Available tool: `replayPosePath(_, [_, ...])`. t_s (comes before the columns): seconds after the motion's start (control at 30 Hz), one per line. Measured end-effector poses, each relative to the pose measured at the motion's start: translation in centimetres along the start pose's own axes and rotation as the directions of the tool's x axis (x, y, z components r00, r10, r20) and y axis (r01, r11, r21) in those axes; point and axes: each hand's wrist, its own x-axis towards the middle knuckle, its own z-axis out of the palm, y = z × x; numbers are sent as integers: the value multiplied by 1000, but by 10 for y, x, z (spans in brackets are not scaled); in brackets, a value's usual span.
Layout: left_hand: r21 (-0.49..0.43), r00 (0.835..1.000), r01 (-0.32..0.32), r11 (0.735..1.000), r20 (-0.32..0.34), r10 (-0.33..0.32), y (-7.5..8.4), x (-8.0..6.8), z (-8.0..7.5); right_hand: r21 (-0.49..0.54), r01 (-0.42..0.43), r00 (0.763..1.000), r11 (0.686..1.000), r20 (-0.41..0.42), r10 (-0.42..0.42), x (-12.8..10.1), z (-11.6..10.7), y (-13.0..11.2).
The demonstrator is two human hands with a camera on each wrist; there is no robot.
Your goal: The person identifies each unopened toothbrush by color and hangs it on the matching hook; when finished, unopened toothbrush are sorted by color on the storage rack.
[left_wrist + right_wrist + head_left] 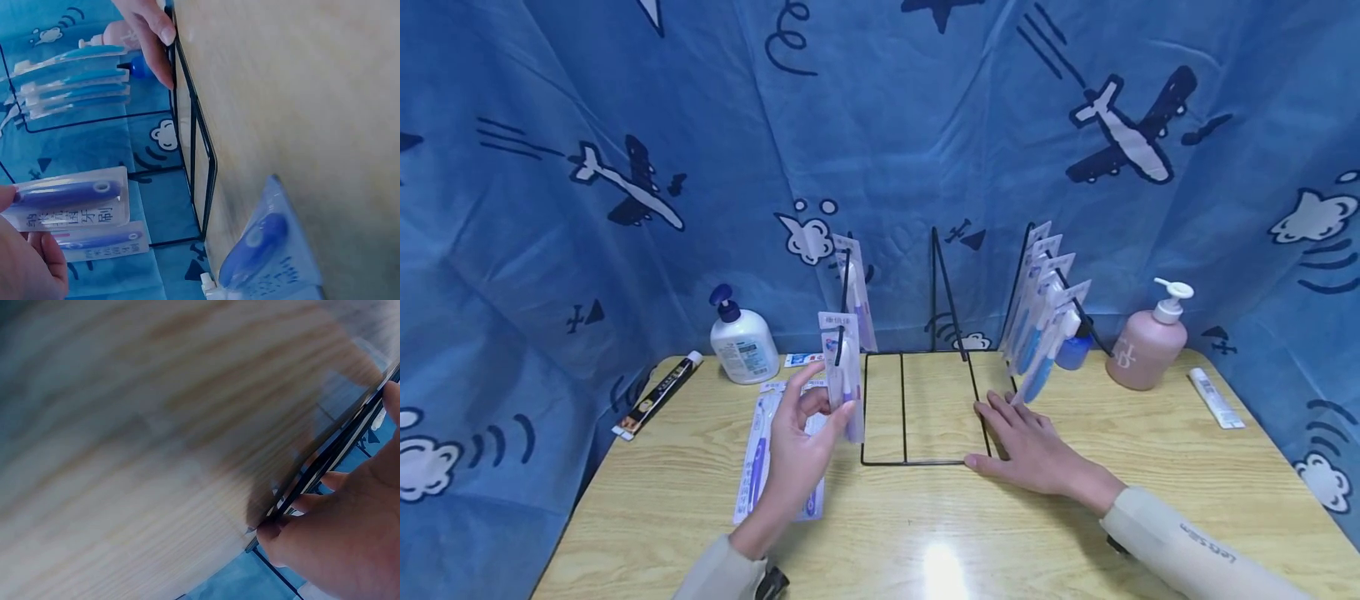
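My left hand (797, 458) pinches a packaged purple toothbrush (853, 379) between thumb and fingers. The top of its card overlaps the front end of the left hook on a black wire rack (904, 408). Behind it, another packaged toothbrush (865, 304) hangs on that same hook. In the left wrist view the held pack (75, 197) shows its handle end. My right hand (1030, 450) rests on the rack's base at the right, fingers extended over the side wire and thumb at the front wire. Several blue packaged toothbrushes (1041, 367) hang from the right hook above it.
Packaged purple toothbrushes (748, 496) lie on the table left of the rack. A white pump bottle (745, 350), a black toothpaste box (658, 396), a pink pump bottle (1146, 350), a blue bottle (1072, 353) and a white tube (1216, 398) stand or lie around. The middle hook (947, 292) is bare.
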Motion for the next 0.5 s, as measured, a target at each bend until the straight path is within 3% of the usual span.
replayPosePath(0.27, [-50, 1000, 6, 999, -18, -7, -22, 35, 9, 6, -4, 1000, 1000, 4, 4, -1, -2, -1])
replayPosePath(0.5, [-81, 999, -2, 997, -44, -1, -35, 57, 18, 2, 13, 1000, 1000, -8, -13, -1, 0, -1])
